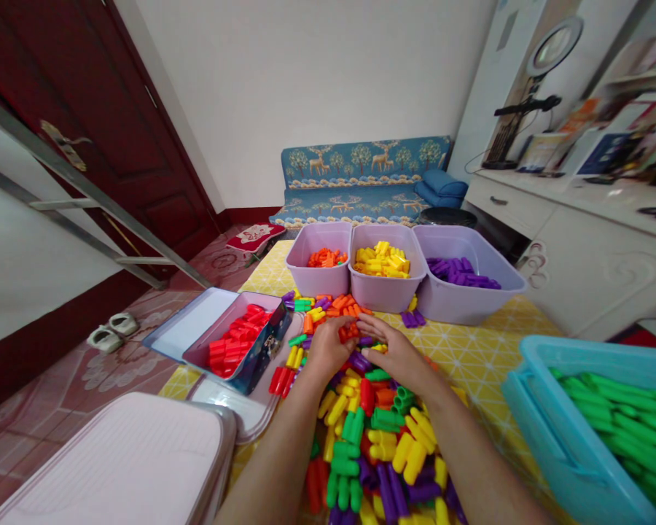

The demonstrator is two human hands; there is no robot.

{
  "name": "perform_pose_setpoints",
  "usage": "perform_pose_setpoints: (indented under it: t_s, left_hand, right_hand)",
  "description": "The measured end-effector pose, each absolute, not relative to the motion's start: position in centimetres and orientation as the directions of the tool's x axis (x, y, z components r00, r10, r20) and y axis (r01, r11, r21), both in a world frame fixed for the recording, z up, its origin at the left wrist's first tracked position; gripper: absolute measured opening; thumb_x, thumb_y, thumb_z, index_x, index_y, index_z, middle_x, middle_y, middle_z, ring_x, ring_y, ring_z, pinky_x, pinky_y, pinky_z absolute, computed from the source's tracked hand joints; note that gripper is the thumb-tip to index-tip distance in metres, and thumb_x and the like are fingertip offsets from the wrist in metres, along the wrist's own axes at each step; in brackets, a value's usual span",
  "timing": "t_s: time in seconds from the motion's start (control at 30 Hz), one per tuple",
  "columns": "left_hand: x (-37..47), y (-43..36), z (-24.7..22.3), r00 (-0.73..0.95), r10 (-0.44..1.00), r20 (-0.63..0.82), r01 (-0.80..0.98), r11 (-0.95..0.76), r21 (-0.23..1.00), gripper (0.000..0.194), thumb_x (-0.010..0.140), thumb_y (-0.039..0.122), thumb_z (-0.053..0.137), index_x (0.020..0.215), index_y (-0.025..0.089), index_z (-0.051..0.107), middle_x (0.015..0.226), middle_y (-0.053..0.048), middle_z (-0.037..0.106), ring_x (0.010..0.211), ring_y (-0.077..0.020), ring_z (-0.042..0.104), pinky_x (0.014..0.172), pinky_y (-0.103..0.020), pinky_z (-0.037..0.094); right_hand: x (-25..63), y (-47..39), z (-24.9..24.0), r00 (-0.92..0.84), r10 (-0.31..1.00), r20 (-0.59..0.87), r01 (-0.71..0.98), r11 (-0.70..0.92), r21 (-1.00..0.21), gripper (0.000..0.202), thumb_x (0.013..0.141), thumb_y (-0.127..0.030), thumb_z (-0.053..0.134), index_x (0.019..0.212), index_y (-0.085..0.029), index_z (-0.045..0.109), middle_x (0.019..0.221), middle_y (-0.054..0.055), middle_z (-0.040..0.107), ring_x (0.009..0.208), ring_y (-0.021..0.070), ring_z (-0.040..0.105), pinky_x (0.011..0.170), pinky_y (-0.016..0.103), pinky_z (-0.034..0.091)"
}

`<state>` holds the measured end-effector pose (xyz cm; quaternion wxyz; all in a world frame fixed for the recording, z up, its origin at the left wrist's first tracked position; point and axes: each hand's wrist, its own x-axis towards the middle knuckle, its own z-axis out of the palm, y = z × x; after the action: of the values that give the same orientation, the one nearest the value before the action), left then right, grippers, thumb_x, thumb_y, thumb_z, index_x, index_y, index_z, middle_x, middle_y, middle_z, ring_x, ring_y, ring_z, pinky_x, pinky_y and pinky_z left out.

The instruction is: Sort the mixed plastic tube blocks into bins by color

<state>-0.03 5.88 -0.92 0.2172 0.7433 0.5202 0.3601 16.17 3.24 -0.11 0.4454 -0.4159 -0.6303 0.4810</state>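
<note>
Over a pile of bullet-shaped plastic toy pieces [355, 426] in green, yellow, purple, red and orange, my two hands come together. My left hand [329, 345] is closed around a few orange plastic pieces [348, 332], its fingertips partly hidden. My right hand [392, 351] faces it from the right with fingers stretched out and apart, close beside those orange pieces; whether it touches them I cannot tell. More loose orange pieces [345, 305] lie on the table just beyond my hands.
Lilac bins hold orange [318, 281], yellow [385, 292] and purple [464, 310] pieces. A tin box [273, 339] with red pieces stands left, a blue bin [557, 437] with green ones right. Pale lids [142, 452] lie at the lower left. A metal ladder [82, 182] leans at left.
</note>
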Motion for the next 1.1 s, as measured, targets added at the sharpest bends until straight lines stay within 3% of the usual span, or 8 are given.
perform_pose_setpoints:
  t_s: [0.23,0.33,0.47,0.53,0.63,0.73,0.9,1.1]
  left_hand:
    - [-0.3,5.6,-0.2,0.075,0.921,0.382,0.722,-0.314,0.617,0.022,0.072,0.013,0.064,0.090,0.021,0.074,0.092,-0.005,0.075,0.092,-0.0222,0.065,0.090,-0.037,0.046]
    - [-0.5,5.8,0.1,-0.076,0.888,0.454,0.652,-0.301,0.696,0.016,0.075,0.018,0.064,0.087,0.020,0.075,0.089,-0.005,0.075,0.089,-0.0219,0.065,0.088,-0.037,0.046]
    - [-0.4,6.2,1.2,-0.250,0.912,0.324,0.188,-0.282,0.941,0.020,0.076,0.027,0.066,0.091,0.015,0.071,0.080,-0.005,0.072,0.067,-0.0146,0.064,0.066,-0.027,0.050]
    - [-0.3,6.4,2.2,-0.260,0.946,0.193,-0.130,-0.232,0.964,0.026,0.072,0.029,0.070,0.094,0.014,0.069,0.075,-0.002,0.070,0.059,-0.0107,0.061,0.058,-0.022,0.049]
    - [-0.2,7.1,4.2,-0.226,0.973,0.041,-0.492,-0.150,0.857,0.032,0.071,0.024,0.073,0.101,0.015,0.065,0.072,0.001,0.067,0.056,-0.0067,0.061,0.058,-0.018,0.050]
    - [-0.3,8.1,6.2,-0.179,0.983,-0.028,-0.698,-0.108,0.708,0.026,0.078,0.012,0.065,0.104,0.018,0.063,0.077,0.000,0.068,0.065,-0.0060,0.065,0.067,-0.015,0.053]
    - [-0.2,9.8,8.6,-0.159,0.987,-0.024,-0.812,-0.117,0.572,0.024,0.085,0.002,0.050,0.104,0.013,0.058,0.085,-0.004,0.071,0.075,-0.0089,0.070,0.076,-0.017,0.056]
    - [0.2,10.2,10.0,-0.150,0.987,-0.049,-0.849,-0.103,0.518,0.016,0.085,0.003,0.050,0.098,0.008,0.058,0.098,-0.012,0.069,0.105,-0.0186,0.067,0.090,-0.024,0.055]
  right_hand:
    - [16.0,3.3,0.0,-0.179,0.974,0.138,0.078,0.154,-0.985,0.059,0.067,-0.015,0.062,0.125,-0.024,0.055,0.132,0.009,0.058,0.116,0.0228,0.059,0.098,0.041,0.048]
    - [16.2,3.5,-0.2,-0.123,0.982,0.140,0.100,0.153,-0.983,0.054,0.069,-0.018,0.063,0.122,-0.023,0.057,0.128,0.009,0.061,0.111,0.0223,0.061,0.094,0.040,0.050]
    - [16.3,3.8,-0.5,-0.095,0.983,0.156,0.103,0.166,-0.981,0.048,0.071,-0.020,0.062,0.119,-0.021,0.059,0.123,0.010,0.064,0.107,0.0221,0.063,0.091,0.040,0.051]
    - [16.3,3.8,-0.6,-0.100,0.984,0.147,0.095,0.157,-0.983,0.048,0.072,-0.020,0.062,0.119,-0.021,0.058,0.120,0.010,0.066,0.104,0.0218,0.065,0.088,0.039,0.052]
    - [16.1,3.7,-0.5,-0.111,0.985,0.129,0.087,0.139,-0.986,0.047,0.072,-0.019,0.061,0.119,-0.020,0.057,0.116,0.010,0.068,0.098,0.0205,0.067,0.085,0.037,0.054]
    - [15.9,3.5,-0.2,-0.113,0.985,0.131,0.109,0.144,-0.984,0.044,0.071,-0.018,0.061,0.115,-0.019,0.060,0.115,0.009,0.068,0.095,0.0197,0.068,0.083,0.035,0.054]
    - [15.9,3.3,0.0,-0.142,0.980,0.142,0.156,0.164,-0.974,0.041,0.073,-0.018,0.059,0.114,-0.018,0.061,0.110,0.009,0.070,0.095,0.0207,0.068,0.083,0.037,0.054]
    - [16.1,3.4,-0.2,-0.137,0.976,0.168,0.219,0.195,-0.956,0.040,0.074,-0.019,0.060,0.114,-0.019,0.063,0.110,0.009,0.070,0.097,0.0210,0.067,0.083,0.036,0.053]
